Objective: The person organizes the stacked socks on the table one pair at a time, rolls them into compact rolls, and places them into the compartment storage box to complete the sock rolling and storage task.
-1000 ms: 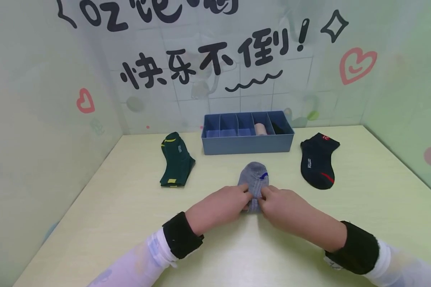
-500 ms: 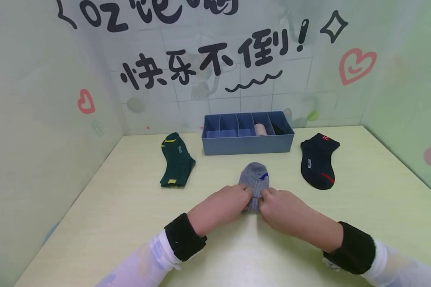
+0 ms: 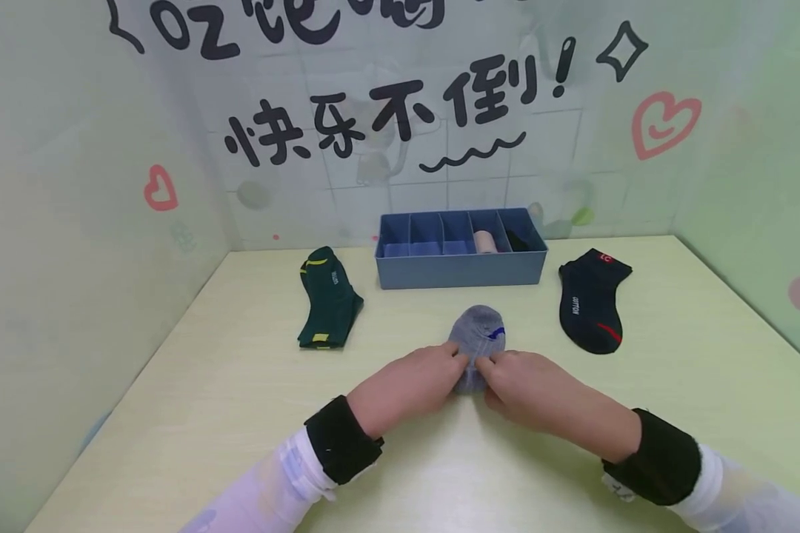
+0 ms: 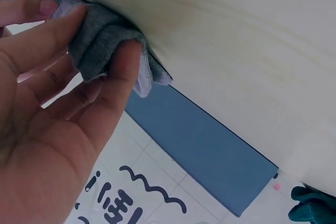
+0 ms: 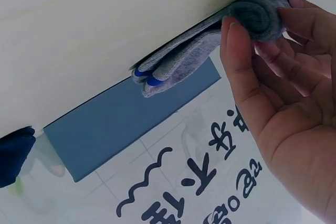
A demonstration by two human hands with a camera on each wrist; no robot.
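Left hand and right hand both pinch the partly rolled gray socks, 1 at each side, fingers curled, on pale wood-look table in front of blue 5-compartment organizer box. Box: pale pink roll in compartment 4 from left, dark item in 5. Dark green socks lie to the left, navy sock with red marks to the right.
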